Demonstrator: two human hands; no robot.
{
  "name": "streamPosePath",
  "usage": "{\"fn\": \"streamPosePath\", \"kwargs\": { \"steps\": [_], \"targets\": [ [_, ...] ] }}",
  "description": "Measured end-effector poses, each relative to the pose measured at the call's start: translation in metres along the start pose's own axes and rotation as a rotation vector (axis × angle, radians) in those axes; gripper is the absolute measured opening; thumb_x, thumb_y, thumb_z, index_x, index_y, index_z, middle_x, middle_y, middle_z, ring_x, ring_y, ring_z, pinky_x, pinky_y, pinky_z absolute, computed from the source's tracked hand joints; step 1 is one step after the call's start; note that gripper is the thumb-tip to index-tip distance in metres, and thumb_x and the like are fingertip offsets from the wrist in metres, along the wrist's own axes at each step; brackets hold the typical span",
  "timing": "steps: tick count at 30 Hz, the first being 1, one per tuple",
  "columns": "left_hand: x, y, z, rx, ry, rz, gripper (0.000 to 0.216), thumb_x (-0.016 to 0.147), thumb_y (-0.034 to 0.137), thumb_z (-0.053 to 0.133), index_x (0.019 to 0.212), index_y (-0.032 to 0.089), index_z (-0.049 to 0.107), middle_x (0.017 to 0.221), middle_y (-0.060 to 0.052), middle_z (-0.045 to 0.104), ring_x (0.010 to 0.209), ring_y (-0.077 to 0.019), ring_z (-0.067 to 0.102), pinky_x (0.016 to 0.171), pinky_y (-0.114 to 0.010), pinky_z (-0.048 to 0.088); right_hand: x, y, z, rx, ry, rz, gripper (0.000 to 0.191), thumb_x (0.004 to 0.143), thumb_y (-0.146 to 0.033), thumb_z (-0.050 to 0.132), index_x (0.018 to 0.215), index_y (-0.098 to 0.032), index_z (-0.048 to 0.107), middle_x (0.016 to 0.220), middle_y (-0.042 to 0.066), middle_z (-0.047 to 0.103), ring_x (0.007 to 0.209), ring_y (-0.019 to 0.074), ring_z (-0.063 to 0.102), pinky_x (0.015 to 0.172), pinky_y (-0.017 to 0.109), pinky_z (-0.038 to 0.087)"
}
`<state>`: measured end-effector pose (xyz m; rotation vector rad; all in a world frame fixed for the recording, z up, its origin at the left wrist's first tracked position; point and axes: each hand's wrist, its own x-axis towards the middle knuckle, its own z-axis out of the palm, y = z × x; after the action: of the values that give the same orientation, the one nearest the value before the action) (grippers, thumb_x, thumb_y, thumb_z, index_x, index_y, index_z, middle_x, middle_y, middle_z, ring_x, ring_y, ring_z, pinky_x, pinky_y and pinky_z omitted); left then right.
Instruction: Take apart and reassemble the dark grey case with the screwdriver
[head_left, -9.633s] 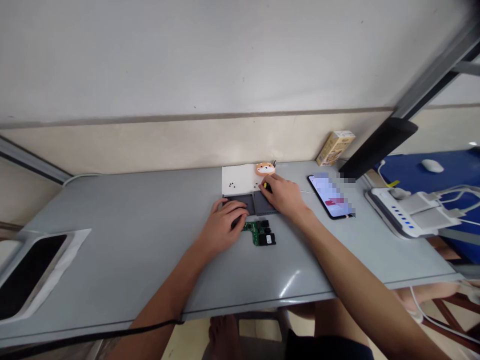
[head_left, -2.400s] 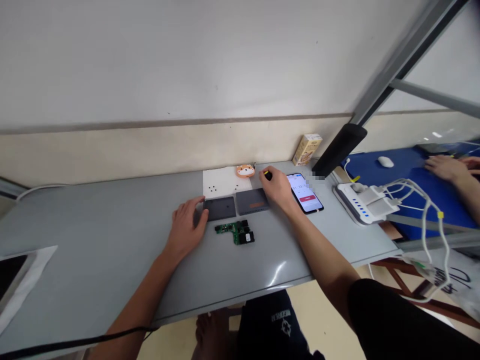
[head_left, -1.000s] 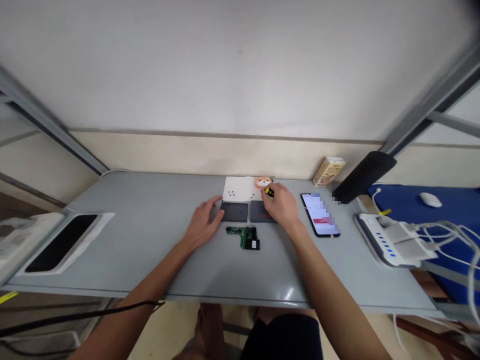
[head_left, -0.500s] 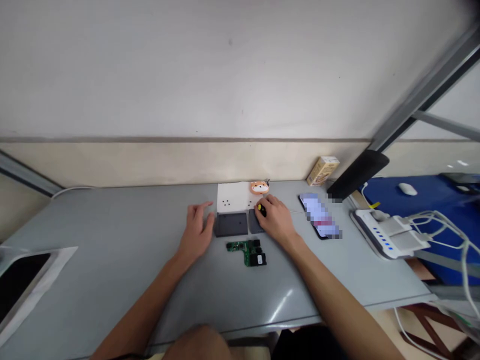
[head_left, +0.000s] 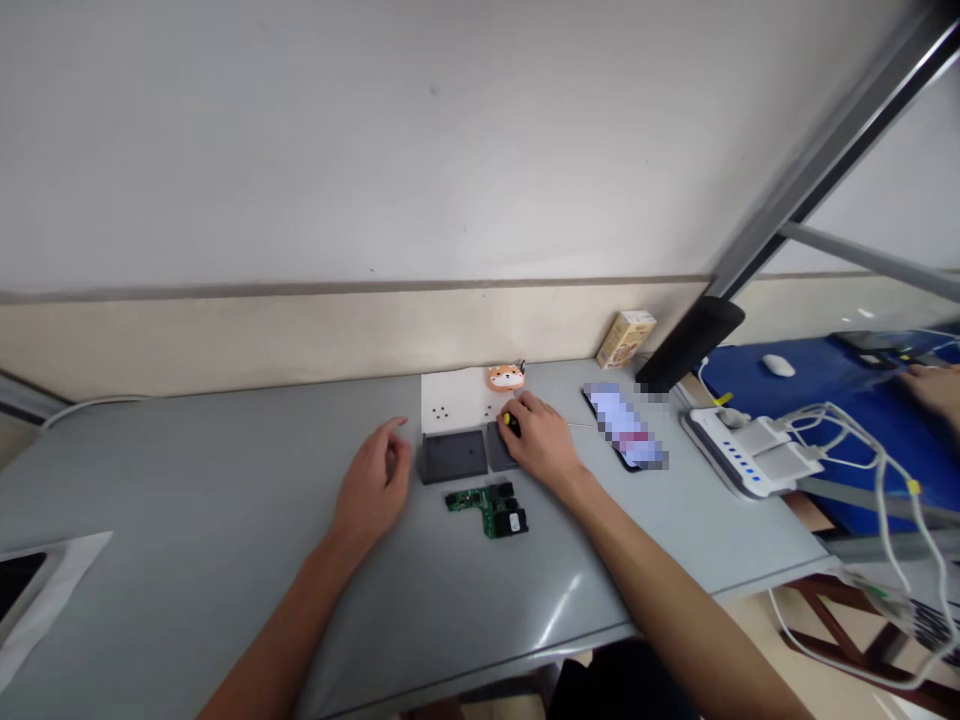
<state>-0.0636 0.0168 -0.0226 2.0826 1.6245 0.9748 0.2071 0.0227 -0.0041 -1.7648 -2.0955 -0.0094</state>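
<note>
"What are the hands doing?"
"The right hand (head_left: 541,440) has its fingers wrapped around a black-and-yellow handle (head_left: 513,422). The left hand (head_left: 373,482) curls loosely, nothing visible in it, near the dark tray (head_left: 454,456)."

"And the green circuit board (head_left: 491,510)?"
"It lies on the tabletop (head_left: 225,500), just in front of the tray and the dark panel (head_left: 499,447)."

"Anything in the way?"
"The right hand hides much of the panel. Behind, a white sheet (head_left: 454,395) bears tiny dark pieces (head_left: 440,411) and an orange animal-face case (head_left: 506,378)."

"Further right?"
"A phone (head_left: 622,425), partly pixelated, then a power strip (head_left: 724,455) trailing white cables (head_left: 885,460). A carton (head_left: 626,340) and a leaning black cylinder (head_left: 694,342) stand near the wall. Past them, another person's hand (head_left: 934,388) shows over a blue surface (head_left: 832,440)."

"What's different from the first picture?"
"There the left hand covers part of the tray and board; now it's left of the tray, and both show whole. The phone lies to the right in both."
</note>
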Motion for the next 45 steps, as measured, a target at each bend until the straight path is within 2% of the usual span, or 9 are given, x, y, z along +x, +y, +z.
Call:
{"fn": "streamPosePath", "kwargs": {
  "steps": [3,9,15,20,25,32,38,45],
  "targets": [
    [-0.002,0.001,0.001,0.004,-0.039,-0.017,0.039,0.103,0.038,0.043,0.138,0.022,0.053,0.097,-0.005,0.066,0.087,-0.0228,0.064,0.088,-0.04,0.053,0.0,0.0,0.001,-0.003,0.011,-0.005,0.025,0.105,-0.035,0.045,0.103,-0.022,0.066,0.106,0.008,0.068,0.095,0.0217,0.065,0.081,0.034,0.044],
    [-0.002,0.004,0.001,0.033,-0.05,0.0,0.038,0.103,0.036,0.043,0.136,0.023,0.054,0.097,-0.005,0.067,0.089,-0.0234,0.066,0.088,-0.039,0.052,0.0,0.0,0.001,0.0,0.005,-0.002,0.025,0.105,-0.035,0.044,0.102,-0.022,0.066,0.107,0.008,0.067,0.096,0.0214,0.065,0.08,0.033,0.044],
    [-0.001,0.003,-0.001,0.042,-0.035,-0.043,0.04,0.103,0.04,0.042,0.136,0.023,0.055,0.094,-0.003,0.068,0.081,-0.0219,0.066,0.082,-0.037,0.053,0.0,-0.001,-0.002,0.015,-0.006,0.001,0.026,0.105,-0.035,0.044,0.103,-0.022,0.067,0.107,0.009,0.068,0.095,0.0216,0.065,0.081,0.034,0.045],
    [-0.002,0.003,-0.001,0.035,-0.062,-0.031,0.039,0.103,0.04,0.042,0.135,0.023,0.056,0.093,-0.004,0.07,0.082,-0.0223,0.069,0.081,-0.037,0.055,0.0,-0.002,-0.003,0.013,-0.019,0.012,0.024,0.104,-0.033,0.046,0.104,-0.022,0.067,0.107,0.009,0.068,0.096,0.0225,0.065,0.081,0.035,0.045],
    [-0.002,0.001,0.001,0.068,-0.105,0.009,0.042,0.103,0.042,0.043,0.137,0.023,0.058,0.096,-0.005,0.072,0.088,-0.0238,0.07,0.087,-0.04,0.055,0.0,-0.001,-0.003,0.023,-0.025,0.003,0.024,0.104,-0.033,0.046,0.104,-0.022,0.067,0.107,0.009,0.068,0.095,0.0219,0.064,0.081,0.034,0.045],
    [-0.002,0.0,0.0,0.099,-0.145,0.089,0.042,0.103,0.044,0.044,0.134,0.022,0.062,0.115,-0.009,0.07,0.105,-0.0265,0.065,0.097,-0.043,0.052,-0.001,0.0,-0.002,0.028,-0.01,0.0,0.026,0.105,-0.034,0.044,0.102,-0.021,0.067,0.106,0.008,0.067,0.097,0.0215,0.064,0.081,0.033,0.044],
    [-0.008,0.002,-0.003,0.128,-0.165,0.139,0.046,0.104,0.047,0.045,0.14,0.021,0.058,0.104,-0.008,0.065,0.101,-0.0266,0.061,0.098,-0.046,0.049,-0.002,-0.001,-0.004,0.015,-0.015,-0.012,0.025,0.104,-0.032,0.045,0.105,-0.021,0.067,0.108,0.009,0.068,0.096,0.022,0.064,0.08,0.034,0.044],
    [-0.011,0.002,-0.005,0.143,-0.21,0.19,0.055,0.099,0.046,0.055,0.15,0.026,0.048,0.117,-0.009,0.063,0.112,-0.029,0.057,0.105,-0.049,0.045,-0.003,0.0,-0.003,0.023,-0.002,-0.007,0.026,0.104,-0.034,0.045,0.104,-0.021,0.067,0.107,0.009,0.068,0.092,0.0223,0.064,0.078,0.035,0.043]
  ]
}}
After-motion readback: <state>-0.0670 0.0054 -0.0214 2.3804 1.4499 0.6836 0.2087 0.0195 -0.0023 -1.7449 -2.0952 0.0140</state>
